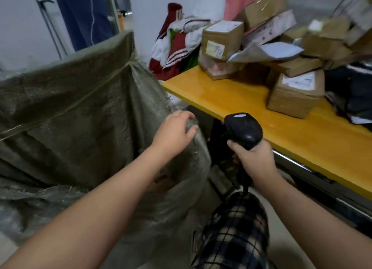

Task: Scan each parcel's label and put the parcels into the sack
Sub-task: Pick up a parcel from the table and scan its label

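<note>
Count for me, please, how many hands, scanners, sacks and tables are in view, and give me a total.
2 hands: left hand, right hand
1 scanner, gripped by the right hand
1 sack, its rim held by the left hand
1 table
Total: 5
The parcels piled on the table are too blurred to count exactly.

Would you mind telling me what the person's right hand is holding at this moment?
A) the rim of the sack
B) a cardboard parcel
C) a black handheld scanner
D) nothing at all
C: the right hand grips the black scanner by its handle, while it is the left hand that holds the rim of the sack.
</note>
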`<state>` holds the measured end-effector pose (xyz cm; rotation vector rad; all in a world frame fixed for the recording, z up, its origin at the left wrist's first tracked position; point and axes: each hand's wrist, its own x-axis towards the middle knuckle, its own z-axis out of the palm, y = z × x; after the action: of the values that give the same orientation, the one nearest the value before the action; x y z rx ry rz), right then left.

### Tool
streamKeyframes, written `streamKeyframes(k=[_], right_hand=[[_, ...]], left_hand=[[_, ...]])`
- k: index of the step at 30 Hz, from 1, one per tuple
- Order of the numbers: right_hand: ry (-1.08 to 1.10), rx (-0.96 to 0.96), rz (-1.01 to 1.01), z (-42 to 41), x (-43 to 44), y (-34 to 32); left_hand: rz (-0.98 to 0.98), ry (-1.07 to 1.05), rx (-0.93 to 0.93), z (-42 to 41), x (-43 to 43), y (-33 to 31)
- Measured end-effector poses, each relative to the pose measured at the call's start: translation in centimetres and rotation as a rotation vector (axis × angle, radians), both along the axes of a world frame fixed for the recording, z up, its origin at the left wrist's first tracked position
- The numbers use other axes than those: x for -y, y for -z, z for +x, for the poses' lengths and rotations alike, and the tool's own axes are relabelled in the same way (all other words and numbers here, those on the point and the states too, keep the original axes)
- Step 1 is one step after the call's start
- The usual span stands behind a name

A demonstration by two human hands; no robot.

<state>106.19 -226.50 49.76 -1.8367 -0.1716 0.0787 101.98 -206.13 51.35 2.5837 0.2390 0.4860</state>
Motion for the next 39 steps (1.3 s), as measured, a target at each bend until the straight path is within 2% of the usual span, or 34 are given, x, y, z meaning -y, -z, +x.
streamKeyframes(k=[7,11,14,18,23,30,36,39], right_hand=[[0.167,-0.012,0.165,0.2,9.6,-5.0],[0.262,-0.016,0.174,0.4,14.5,-6.2],[0.329,-0.005,0.205,1.5,16.9,-7.2],[0.367,0.007,0.245,3.4,17.9,-8.4],[0.399,-0.025,0.258,4.8,17.5,-7.8],[0.391,-0.069,0.305,5.5,17.3,-7.7],[0.352,-0.135,0.402,5.4,16.9,-7.5],[0.332,-0.156,0.486,5.1,16.1,-7.2]], left_hand=[[0.013,0.254,0.081,5.8,9.9,-4.0],[0.035,0.325,0.107,9.5,16.0,-4.7],[0.114,0.239,0.109,12.5,18.8,-5.0],[0.180,0.063,-0.023,16.2,20.1,-5.1],[0.097,0.005,-0.133,19.1,21.2,-4.5],[0.028,0.001,0.010,18.5,21.2,-4.3],[0.039,0.114,0.116,14.1,19.2,-5.2],[-0.011,0.222,0.107,12.0,18.4,-5.5]])
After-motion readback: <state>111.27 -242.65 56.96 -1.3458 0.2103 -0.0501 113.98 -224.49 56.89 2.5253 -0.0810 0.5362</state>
